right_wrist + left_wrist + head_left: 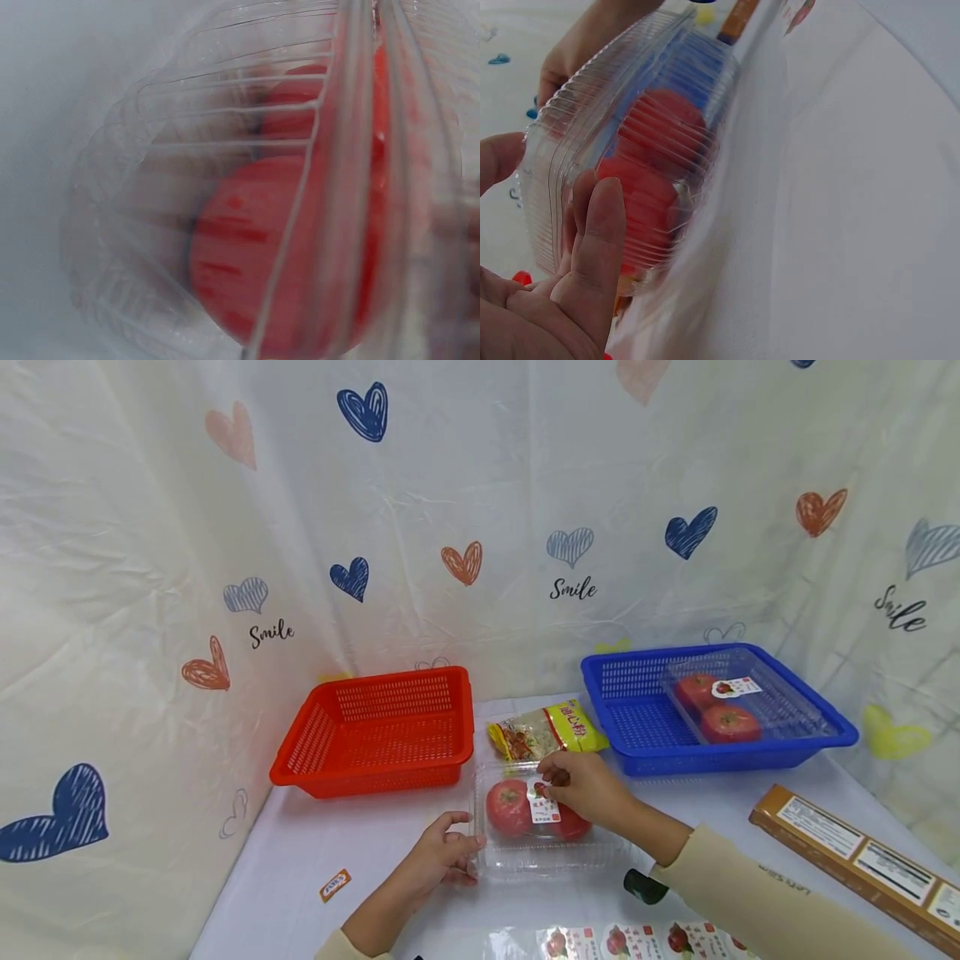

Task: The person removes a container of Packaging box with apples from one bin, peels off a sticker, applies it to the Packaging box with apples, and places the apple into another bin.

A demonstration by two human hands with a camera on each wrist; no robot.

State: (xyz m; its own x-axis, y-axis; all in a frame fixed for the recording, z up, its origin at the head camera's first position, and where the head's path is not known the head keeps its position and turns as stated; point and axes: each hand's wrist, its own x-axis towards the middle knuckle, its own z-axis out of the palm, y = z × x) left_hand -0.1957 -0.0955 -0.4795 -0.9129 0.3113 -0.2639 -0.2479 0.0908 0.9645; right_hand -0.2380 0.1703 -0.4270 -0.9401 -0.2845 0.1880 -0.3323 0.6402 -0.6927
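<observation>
A clear plastic fruit box (517, 858) holding two red apples (508, 807) sits in front of me on the white table. My left hand (444, 858) grips its left side; the left wrist view shows the thumb at the rim and the fingers against the ribbed wall (547, 195). Over the lid, my right hand (588, 785) has curled fingers and a thumb at the upper right of a white apple sticker (543, 806), which they seem to pinch. Part of the second apple is behind that hand. The right wrist view shows a blurred apple (255, 255) through the plastic.
Behind stand a red basket (367, 781) and a blue basket (720, 764) with another labelled box of apples (731, 724). A yellow food packet (551, 731) lies between them. Around me are a sticker strip (630, 942), a dark green cylinder (645, 887), a brown carton (855, 864) and an orange wrapper (335, 885).
</observation>
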